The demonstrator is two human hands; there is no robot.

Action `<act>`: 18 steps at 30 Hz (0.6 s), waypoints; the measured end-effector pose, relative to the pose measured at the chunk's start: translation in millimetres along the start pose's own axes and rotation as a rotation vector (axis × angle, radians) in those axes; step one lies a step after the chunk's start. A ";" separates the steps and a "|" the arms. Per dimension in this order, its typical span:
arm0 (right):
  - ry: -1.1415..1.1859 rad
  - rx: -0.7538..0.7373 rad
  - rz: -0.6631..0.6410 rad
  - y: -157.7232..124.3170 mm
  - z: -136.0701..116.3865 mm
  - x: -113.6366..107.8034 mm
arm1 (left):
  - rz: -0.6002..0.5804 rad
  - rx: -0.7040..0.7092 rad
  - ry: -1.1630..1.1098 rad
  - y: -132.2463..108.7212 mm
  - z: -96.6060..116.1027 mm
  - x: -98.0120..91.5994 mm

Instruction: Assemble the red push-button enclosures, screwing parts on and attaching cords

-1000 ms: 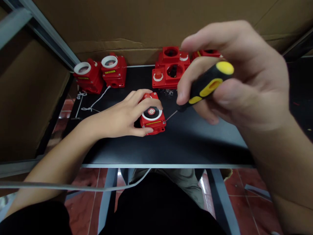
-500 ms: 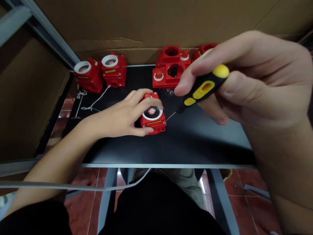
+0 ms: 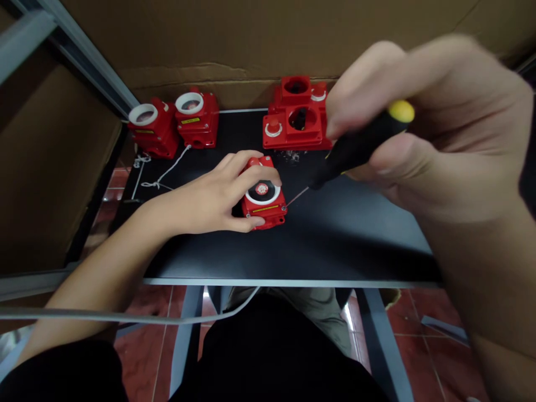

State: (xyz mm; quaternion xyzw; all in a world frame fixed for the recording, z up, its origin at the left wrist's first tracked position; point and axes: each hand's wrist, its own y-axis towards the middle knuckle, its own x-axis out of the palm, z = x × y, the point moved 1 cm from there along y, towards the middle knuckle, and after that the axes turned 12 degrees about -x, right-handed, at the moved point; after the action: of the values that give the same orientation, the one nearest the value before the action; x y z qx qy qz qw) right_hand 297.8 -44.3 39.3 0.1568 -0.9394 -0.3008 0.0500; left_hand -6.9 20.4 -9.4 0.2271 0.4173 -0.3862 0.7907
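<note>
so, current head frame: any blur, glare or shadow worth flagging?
Head view: right hand looks motion-blurred, and the screwdriver it grips is soft too; left hand and the red box it holds are crisper. Head view, lighting: pale sheen on the black tabletop right of the box, dark shadow nearer its front edge.

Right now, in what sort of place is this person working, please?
Probably an assembly or repair workstation: the right hand holds a screwdriver at a red box on the black table, and similar red units stand towards the back.
</note>
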 end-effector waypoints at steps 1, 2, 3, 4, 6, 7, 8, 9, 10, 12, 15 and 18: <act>-0.022 -0.048 -0.027 0.9 -1.6 0.8 | 0.002 -0.003 0.000 0.1 -0.2 0.3; -0.045 -0.099 -0.058 3.3 -3.8 2.1 | 0.003 -0.004 0.002 0.3 -0.5 0.7; -0.054 -0.130 -0.086 6.7 -6.1 3.8 | 0.002 -0.005 0.006 0.4 -1.0 1.1; -0.035 -0.112 -0.105 10.6 -8.1 5.4 | 0.001 -0.004 0.011 0.5 -1.5 1.5; 0.051 -0.054 -0.146 17.9 -11.5 7.5 | -0.004 -0.002 0.017 0.7 -2.7 2.2; 0.085 -0.023 -0.168 20.2 -12.5 7.5 | -0.004 -0.003 0.019 0.7 -3.3 2.4; 0.113 -0.013 -0.193 21.2 -13.1 6.9 | -0.005 -0.005 0.018 0.8 -3.7 2.5; 0.120 -0.018 -0.212 20.8 -13.4 5.8 | -0.004 -0.007 0.016 0.9 -4.0 2.5; 0.106 -0.027 -0.233 19.2 -13.2 4.5 | -0.003 -0.006 0.013 1.0 -4.0 2.4; 0.029 -0.055 -0.223 14.5 -12.5 2.5 | 0.003 -0.004 0.010 1.2 -3.6 2.0; -0.056 -0.071 -0.153 11.2 -11.9 4.7 | 0.011 0.005 0.010 1.6 -2.4 1.5; -0.105 -0.055 -0.070 15.8 -12.0 11.1 | 0.014 0.001 -0.004 1.5 -1.2 1.6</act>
State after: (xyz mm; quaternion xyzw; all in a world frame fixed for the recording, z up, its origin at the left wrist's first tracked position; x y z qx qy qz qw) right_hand 285.3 -42.4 58.2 0.1722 -0.9259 -0.3361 -0.0058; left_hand -5.8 21.5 -11.3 0.2295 0.4138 -0.3811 0.7942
